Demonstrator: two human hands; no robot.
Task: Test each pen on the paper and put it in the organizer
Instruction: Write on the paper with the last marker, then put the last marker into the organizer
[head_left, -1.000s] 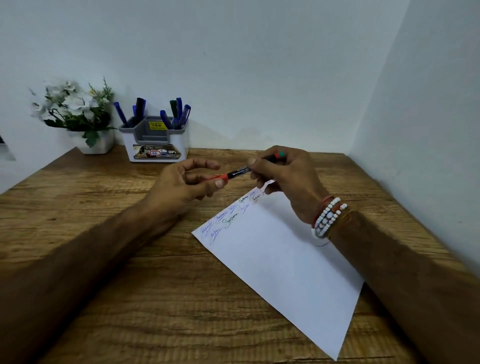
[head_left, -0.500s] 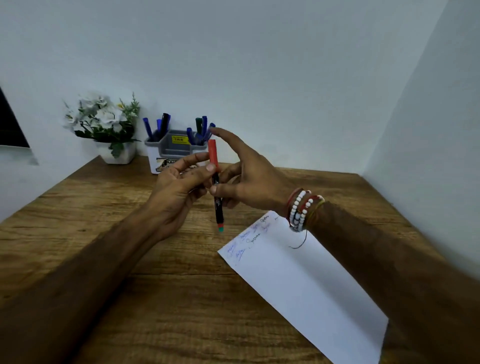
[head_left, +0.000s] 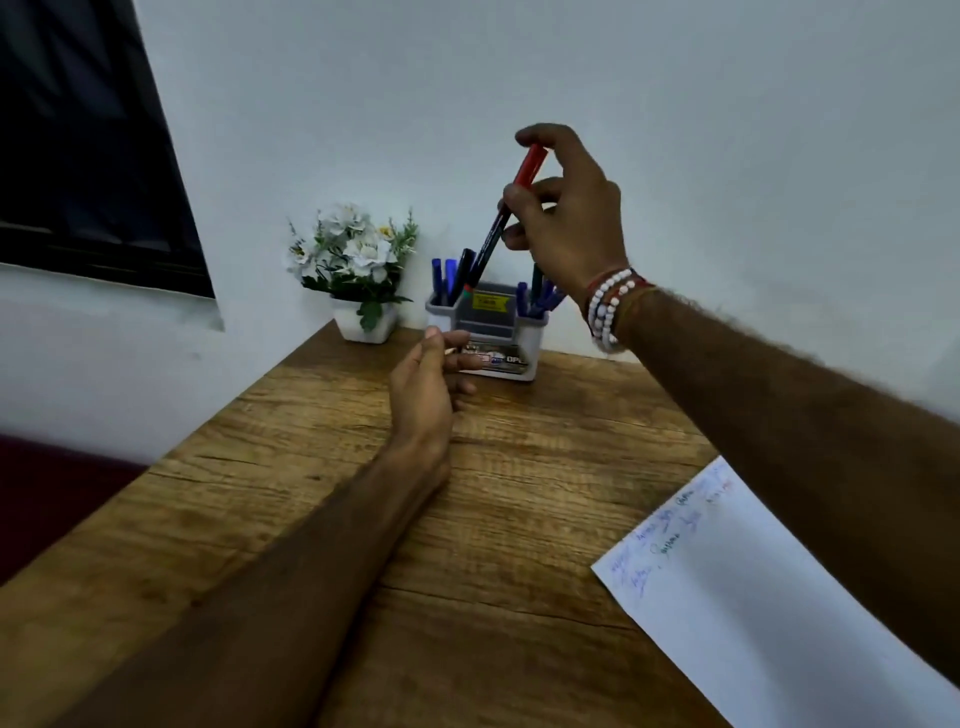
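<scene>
paper (head_left: 753, 597): lower right of frame, white sheet flat on the table, small blue and dark scribbles along its upper left edge; right forearm crosses above it
table (head_left: 519, 519): wood grain, fills lower half of frame
left hand (head_left: 428, 387): centre of frame, low over the table just in front of the organizer, fingers loosely curled, holds nothing
organizer (head_left: 488, 332): centre, at the table's far edge by the wall, grey and white, yellow sticker on the inner wall, printed label on the front
stored pens (head_left: 447, 275): blue and dark ones upright in the left pocket, another bunch in the right pocket
right hand (head_left: 571, 218): upper centre, raised above the organizer, well apart from the left hand, thumb and fingers pinch the pen
pen (head_left: 501, 223): black barrel, red cap on top, tilted, lower end at the organizer's left pocket beside the stored pens; can't tell if it's inside
bracelets (head_left: 608, 306): white and red beads on right wrist
flower pot (head_left: 363, 325): white, white flowers, just left of the organizer
window (head_left: 88, 156): dark, upper left
</scene>
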